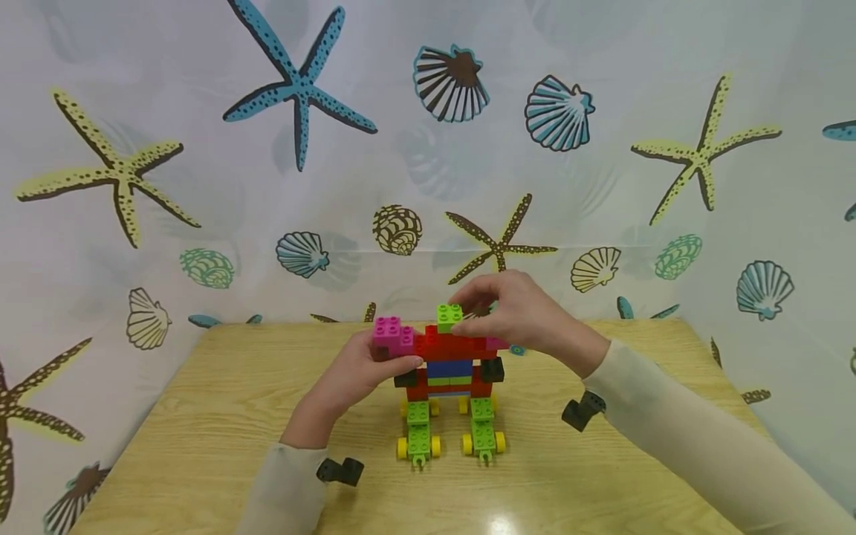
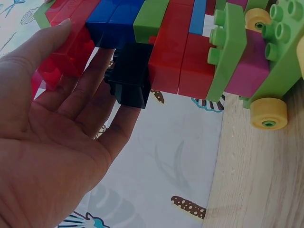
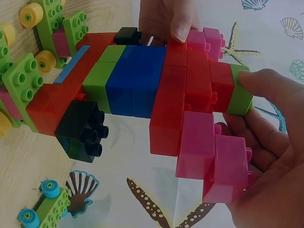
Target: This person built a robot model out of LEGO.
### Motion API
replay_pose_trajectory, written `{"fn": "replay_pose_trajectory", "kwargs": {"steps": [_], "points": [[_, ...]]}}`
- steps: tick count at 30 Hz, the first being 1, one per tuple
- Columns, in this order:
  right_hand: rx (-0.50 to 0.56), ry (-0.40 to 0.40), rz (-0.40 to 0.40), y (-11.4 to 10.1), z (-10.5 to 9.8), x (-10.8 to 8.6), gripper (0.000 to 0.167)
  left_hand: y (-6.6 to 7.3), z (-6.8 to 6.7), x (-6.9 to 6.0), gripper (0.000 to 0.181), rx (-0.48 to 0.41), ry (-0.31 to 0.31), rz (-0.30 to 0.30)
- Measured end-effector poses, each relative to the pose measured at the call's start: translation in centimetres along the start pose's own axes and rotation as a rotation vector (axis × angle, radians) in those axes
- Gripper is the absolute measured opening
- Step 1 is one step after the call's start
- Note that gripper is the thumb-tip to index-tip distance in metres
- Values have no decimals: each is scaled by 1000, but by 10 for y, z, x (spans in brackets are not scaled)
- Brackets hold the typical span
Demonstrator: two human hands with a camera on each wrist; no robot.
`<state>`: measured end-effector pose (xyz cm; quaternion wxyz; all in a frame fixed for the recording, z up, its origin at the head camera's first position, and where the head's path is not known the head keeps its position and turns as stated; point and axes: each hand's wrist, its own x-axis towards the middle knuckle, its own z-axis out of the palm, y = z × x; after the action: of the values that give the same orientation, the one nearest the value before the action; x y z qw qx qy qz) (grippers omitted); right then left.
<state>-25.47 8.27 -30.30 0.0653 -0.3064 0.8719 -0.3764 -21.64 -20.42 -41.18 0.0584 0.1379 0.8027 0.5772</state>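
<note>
A toy figure of building bricks point(image 1: 449, 369) stands upright on the table, on two lime green wheeled bases point(image 1: 419, 435) with yellow wheels. Its body is red, blue and green, with black bricks point(image 3: 80, 130) at the sides and pink bricks point(image 1: 393, 334) at the shoulders. My left hand point(image 1: 344, 375) holds the upper left side, thumb on a red brick point(image 2: 76, 40) and fingers behind. At the top, my right hand point(image 1: 518, 316) pinches a lime green brick point(image 3: 241, 90) between thumb and fingers. That brick sits against the red brick point(image 3: 222, 85) below it.
Behind the figure to the right lies a small green wheeled piece point(image 3: 53, 209) with blue wheels, mostly hidden in the head view. A curtain point(image 1: 361, 171) printed with shells and starfish surrounds the wooden table point(image 1: 221, 416) at the back and sides.
</note>
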Motion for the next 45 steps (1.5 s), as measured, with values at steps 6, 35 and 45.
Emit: {"fn": "replay_pose_trajectory", "kwargs": {"steps": [6,35,45], "points": [[-18,-9,16,-3,0,-1,37,0,0,-1,47,13,8,-21],[215,67,51,22,-23,-13,36,5,-2,-6,47,35,-5,-22],[232,100,125,74,-23,-18,43,4,-1,-8,49,36,-10,-33]]}}
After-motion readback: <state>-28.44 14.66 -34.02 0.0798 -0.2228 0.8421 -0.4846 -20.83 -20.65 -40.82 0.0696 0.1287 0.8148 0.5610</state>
